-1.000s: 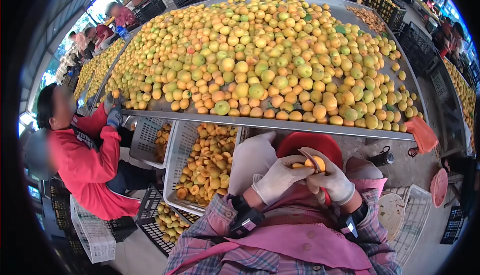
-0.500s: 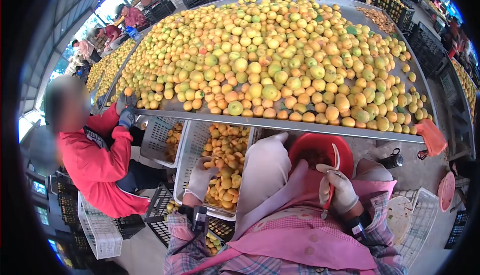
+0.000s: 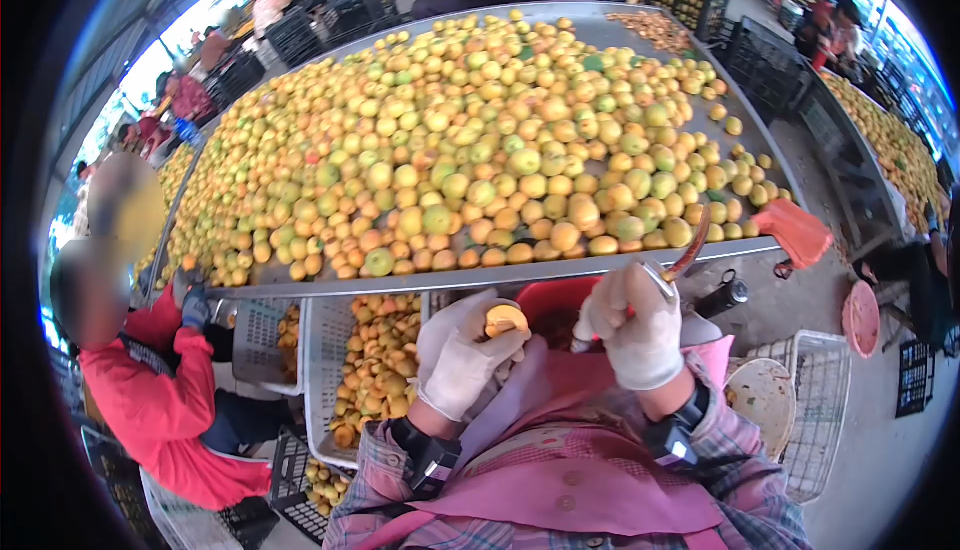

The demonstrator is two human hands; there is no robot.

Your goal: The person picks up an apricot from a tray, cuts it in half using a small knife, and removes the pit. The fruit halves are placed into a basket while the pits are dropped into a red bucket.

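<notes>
My left hand (image 3: 462, 358), in a whitish glove, holds a cut apricot (image 3: 506, 320) between thumb and fingers, its orange flesh facing up. To its right, my gloved right hand (image 3: 638, 335) is closed on a curved-blade knife (image 3: 692, 243), with the blade pointing up toward the table edge. Behind and between my hands is a red bucket (image 3: 556, 296), partly hidden by them. Left of my left hand, apricot halves (image 3: 375, 360) fill much of a white plastic crate (image 3: 318, 400).
A metal-rimmed table (image 3: 560, 272) heaped with whole apricots (image 3: 430, 150) spans the front. An orange-red bag (image 3: 795, 230) hangs at its right corner. A black bottle (image 3: 722, 295) stands below. At left sits a co-worker in a red jacket (image 3: 150, 410). A white basket (image 3: 820, 410) is at right.
My left hand has come from the crate toward my lap and now has a cut apricot. My right hand has risen toward the table edge with the knife. The view has shifted right.
</notes>
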